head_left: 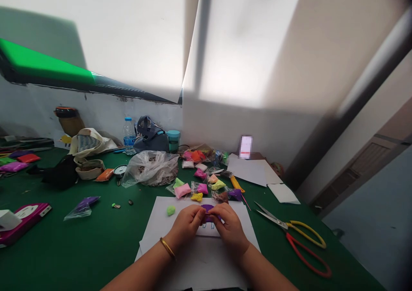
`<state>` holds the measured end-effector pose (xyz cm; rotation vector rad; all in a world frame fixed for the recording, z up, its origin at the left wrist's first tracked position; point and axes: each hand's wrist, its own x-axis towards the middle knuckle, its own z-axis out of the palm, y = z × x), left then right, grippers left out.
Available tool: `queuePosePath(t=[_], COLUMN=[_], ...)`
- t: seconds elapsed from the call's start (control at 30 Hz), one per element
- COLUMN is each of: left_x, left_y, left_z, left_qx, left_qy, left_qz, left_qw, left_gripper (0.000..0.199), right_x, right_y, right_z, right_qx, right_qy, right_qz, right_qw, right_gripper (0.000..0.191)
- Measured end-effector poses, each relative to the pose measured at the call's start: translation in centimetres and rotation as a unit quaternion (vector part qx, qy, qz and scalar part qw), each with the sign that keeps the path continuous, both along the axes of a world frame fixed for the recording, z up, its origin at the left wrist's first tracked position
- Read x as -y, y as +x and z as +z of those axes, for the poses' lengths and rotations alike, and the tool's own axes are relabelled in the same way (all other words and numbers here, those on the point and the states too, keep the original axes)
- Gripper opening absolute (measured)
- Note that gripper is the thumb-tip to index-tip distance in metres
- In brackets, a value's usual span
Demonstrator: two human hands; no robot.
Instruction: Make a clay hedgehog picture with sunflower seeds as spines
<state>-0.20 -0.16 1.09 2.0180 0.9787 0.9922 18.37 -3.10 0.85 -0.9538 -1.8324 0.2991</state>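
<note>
My left hand (186, 223) and my right hand (230, 225) meet over a small white card (207, 232) on a stack of white paper (157, 235). Both hands pinch at the same spot, thumbs and forefingers almost touching; what lies between the fingertips is too small to make out. Beneath and behind the fingers a purple clay shape (207, 207) shows on the card, with short blue drawn lines below it. A lump of green clay (171, 210) rests on the paper left of my hands.
Open scissors (286, 225) lie at the right. Bagged coloured clay (183, 190), a yellow-handled cutter (237, 183) and a plastic bag (151, 168) are behind the paper. Further back stand a water bottle (129, 137) and a teal cup (174, 140). A magenta box (25, 226) sits at left.
</note>
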Motion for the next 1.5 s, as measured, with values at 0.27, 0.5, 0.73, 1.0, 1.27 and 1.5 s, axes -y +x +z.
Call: queuePosePath(t=[0.27, 0.5, 0.73, 1.0, 1.27, 1.5], left_x=[-0.2, -0.3, 0.2, 0.5, 0.5, 0.6], left_y=[0.3, 0.4, 0.5, 0.6, 0.6, -0.2], left_z=[-0.1, -0.3, 0.3, 0.4, 0.2, 1.0], left_qx=[0.002, 0.01, -0.029, -0.061, -0.107, -0.042], left_qy=[-0.015, -0.003, 0.018, 0.008, 0.08, 0.067], left_qz=[0.015, 0.025, 0.038, 0.053, 0.05, -0.012], left_qw=[1.0, 1.0, 0.999, 0.997, 0.99, 0.997], left_gripper=[0.025, 0.015, 0.014, 0.013, 0.007, 0.008], right_x=[-0.3, -0.5, -0.3, -0.2, 0.3, -0.6], right_y=[-0.2, -0.2, -0.2, -0.6, -1.1, 0.6], right_z=[-0.4, -0.6, -0.3, -0.2, -0.2, 0.1], right_qx=[0.008, 0.009, 0.021, 0.059, 0.092, 0.058], right_qy=[0.002, 0.005, 0.011, 0.043, 0.043, -0.015], right_qz=[-0.015, 0.003, -0.014, -0.035, -0.061, -0.126], right_qw=[1.0, 1.0, 1.0, 0.997, 0.993, 0.99], right_gripper=[0.014, 0.023, 0.016, 0.016, 0.013, 0.012])
